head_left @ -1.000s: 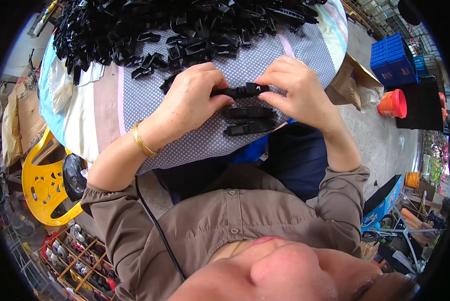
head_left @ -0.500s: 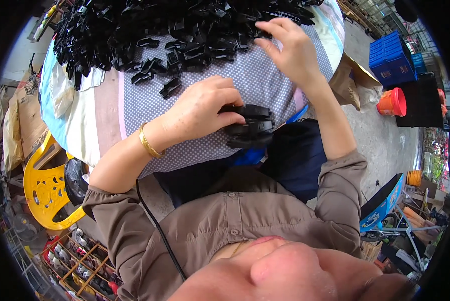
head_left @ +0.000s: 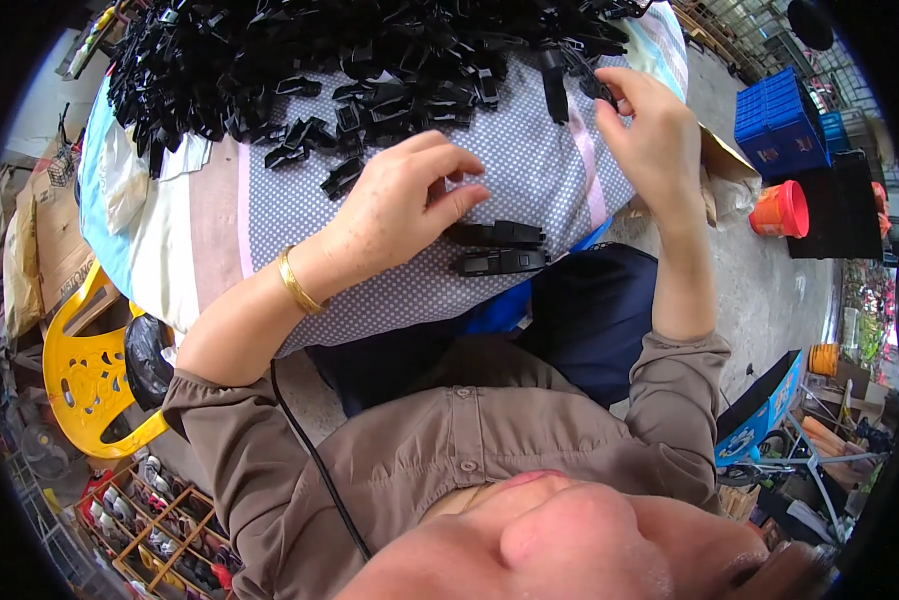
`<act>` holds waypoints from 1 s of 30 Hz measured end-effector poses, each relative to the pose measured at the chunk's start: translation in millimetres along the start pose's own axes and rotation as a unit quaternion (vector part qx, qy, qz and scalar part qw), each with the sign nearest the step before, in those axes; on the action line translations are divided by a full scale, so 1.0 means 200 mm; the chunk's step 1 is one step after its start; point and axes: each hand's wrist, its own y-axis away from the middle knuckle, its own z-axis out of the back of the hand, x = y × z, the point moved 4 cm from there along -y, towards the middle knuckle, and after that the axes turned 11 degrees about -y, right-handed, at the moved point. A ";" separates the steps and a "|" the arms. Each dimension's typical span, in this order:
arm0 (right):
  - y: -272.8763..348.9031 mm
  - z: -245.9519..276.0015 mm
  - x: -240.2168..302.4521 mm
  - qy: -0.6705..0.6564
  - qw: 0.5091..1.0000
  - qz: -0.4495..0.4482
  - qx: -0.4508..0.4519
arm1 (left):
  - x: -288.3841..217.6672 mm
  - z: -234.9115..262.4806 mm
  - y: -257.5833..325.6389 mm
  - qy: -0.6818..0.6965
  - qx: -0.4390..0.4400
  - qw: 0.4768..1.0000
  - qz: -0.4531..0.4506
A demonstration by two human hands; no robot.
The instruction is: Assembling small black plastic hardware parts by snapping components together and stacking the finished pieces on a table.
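A big heap of black plastic buckle parts (head_left: pixel 369 60) covers the far half of a table under a grey dotted cloth (head_left: pixel 529 170). Two joined black buckles (head_left: pixel 497 248) lie side by side near the table's front edge. My left hand (head_left: pixel 399 205), with a gold bangle on its wrist, hovers just left of them; its fingers are loosely apart and nothing is in them. My right hand (head_left: pixel 652 130) reaches to the heap's right edge, where its fingertips pinch a black buckle part (head_left: pixel 597 88). Loose parts (head_left: pixel 341 178) lie scattered in front of the heap.
A yellow plastic chair (head_left: pixel 89 375) stands at the left beside cardboard boxes. Blue crates (head_left: pixel 781 120) and an orange bucket (head_left: pixel 781 210) are on the concrete floor at the right. A rack of shoes (head_left: pixel 159 515) sits at the lower left.
Both hands held one buckle together a second ago. It now lies with the other joined buckle. My left hand has lifted off them, and my right hand has gone to the heap.
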 end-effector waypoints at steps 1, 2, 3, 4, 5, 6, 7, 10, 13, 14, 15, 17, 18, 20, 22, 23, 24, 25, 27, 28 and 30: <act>0.00 0.03 0.05 -0.034 0.999 -0.001 -0.013 | 0.00 0.00 0.00 0.001 0.000 1.000 0.000; 0.01 0.02 0.08 -0.034 0.999 -0.001 -0.013 | 0.00 0.00 0.00 -0.006 -0.037 0.999 0.011; 0.01 0.00 0.12 -0.102 0.994 0.046 -0.006 | 0.00 0.01 0.00 -0.013 -0.072 0.997 0.020; 0.02 -0.02 0.17 -0.168 0.981 0.092 0.001 | 0.00 0.03 0.00 -0.021 -0.108 0.994 0.029; 0.02 -0.04 0.23 -0.186 0.971 0.146 0.032 | -0.01 0.04 0.00 -0.023 -0.127 0.991 0.035; 0.02 -0.06 0.25 -0.186 0.971 0.146 0.031 | 0.00 0.04 0.00 -0.024 -0.127 0.991 0.034; 0.03 -0.10 0.27 -0.230 0.959 0.139 0.086 | -0.01 0.05 0.00 -0.103 -0.140 0.985 -0.021; 0.04 -0.17 0.25 -0.309 0.928 0.081 0.190 | -0.01 0.04 0.02 -0.187 -0.123 0.971 -0.081; 0.00 -0.22 0.21 -0.361 0.885 -0.001 0.293 | 0.00 0.02 0.01 -0.187 -0.065 0.978 -0.067; -0.01 -0.25 0.19 -0.361 0.885 -0.001 0.294 | 0.00 0.02 0.02 -0.186 -0.066 0.978 -0.066; -0.03 -0.25 0.18 -0.311 0.929 0.070 0.189 | 0.00 0.01 0.02 -0.171 -0.039 0.983 -0.057; -0.06 -0.28 0.18 -0.216 0.958 0.184 0.052 | -0.01 0.00 0.02 -0.154 -0.010 0.987 -0.051; -0.07 -0.30 0.21 -0.217 0.957 0.183 0.052 | -0.01 0.00 0.03 -0.152 -0.017 0.987 -0.047; -0.08 -0.36 0.26 -0.165 0.964 0.196 0.069 | -0.01 0.00 0.03 -0.150 -0.023 0.987 -0.043; -0.09 -0.38 0.28 -0.145 0.967 0.189 0.085 | -0.02 0.01 0.03 -0.153 -0.020 0.987 -0.032; -0.09 -0.39 0.28 -0.135 0.968 0.186 0.096 | -0.02 0.02 0.03 -0.154 -0.019 0.987 -0.032; -0.09 -0.39 0.28 -0.123 0.969 0.183 0.107 | -0.02 0.01 0.03 -0.159 -0.015 0.987 -0.023; -0.09 -0.39 0.28 -0.122 0.970 0.183 0.107 | -0.02 0.01 0.03 -0.164 -0.011 0.986 -0.014; -0.07 -0.34 0.26 -0.111 0.976 0.152 0.109 | -0.01 0.00 0.03 -0.165 -0.015 0.986 -0.014; -0.05 -0.32 0.26 -0.112 0.976 0.153 0.110 | -0.01 0.00 0.04 -0.167 -0.019 0.986 -0.014; -0.02 -0.28 0.25 -0.085 0.977 0.123 0.153 | 0.01 0.00 0.03 -0.167 -0.009 0.986 0.002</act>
